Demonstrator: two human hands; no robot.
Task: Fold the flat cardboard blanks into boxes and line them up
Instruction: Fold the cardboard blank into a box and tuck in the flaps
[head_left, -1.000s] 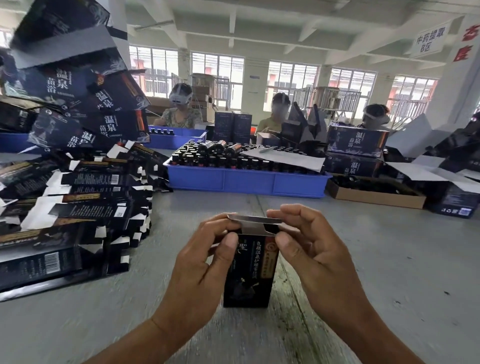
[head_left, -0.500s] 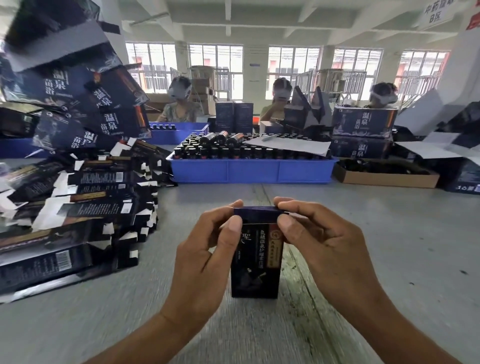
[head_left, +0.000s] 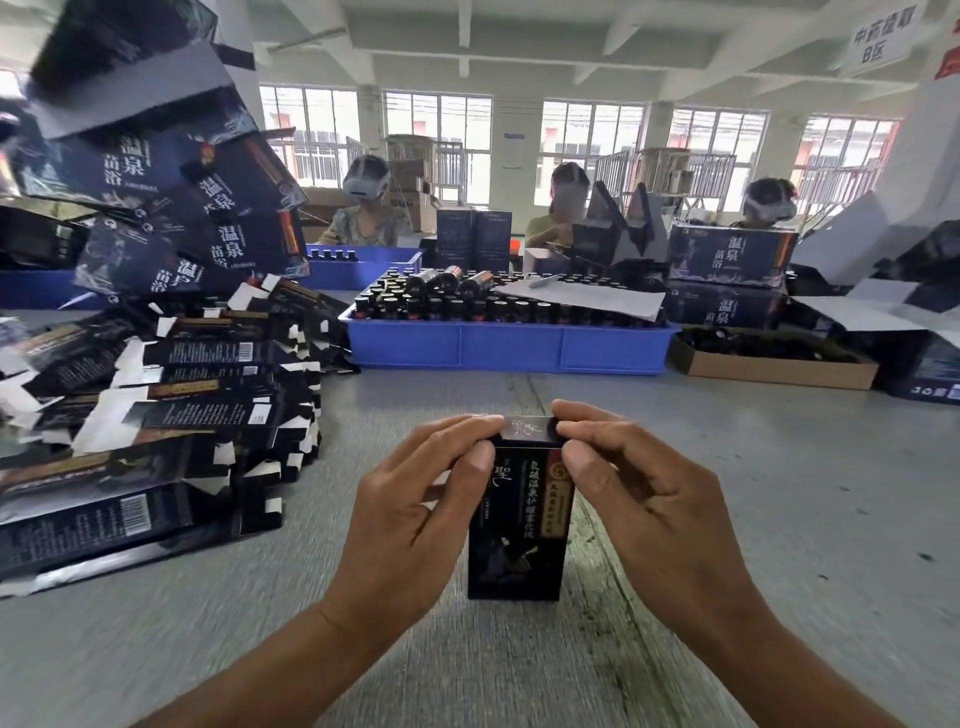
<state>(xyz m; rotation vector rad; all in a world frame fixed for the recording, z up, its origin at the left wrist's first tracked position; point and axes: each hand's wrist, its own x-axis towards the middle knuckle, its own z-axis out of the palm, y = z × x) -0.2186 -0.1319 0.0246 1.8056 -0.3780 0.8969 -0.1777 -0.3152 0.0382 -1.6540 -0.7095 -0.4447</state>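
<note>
A small dark box (head_left: 514, 525) with gold print stands upright on the grey table (head_left: 779, 519) in front of me. My left hand (head_left: 415, 519) pinches its top left corner between thumb and fingers. My right hand (head_left: 639, 499) pinches the top right corner the same way. The top flap lies closed and flat between my fingertips. A large heap of flat dark cardboard blanks (head_left: 156, 415) lies on the table to the left.
A blue tray (head_left: 509, 348) full of dark bottles stands behind the box. A brown cardboard tray (head_left: 774, 366) sits to its right. Large dark cartons (head_left: 171, 208) pile up at the far left. Three people sit across the table.
The top flap, open and raised a second ago, has been folded down and tucked shut. Both hands stay at the box's top corners.
</note>
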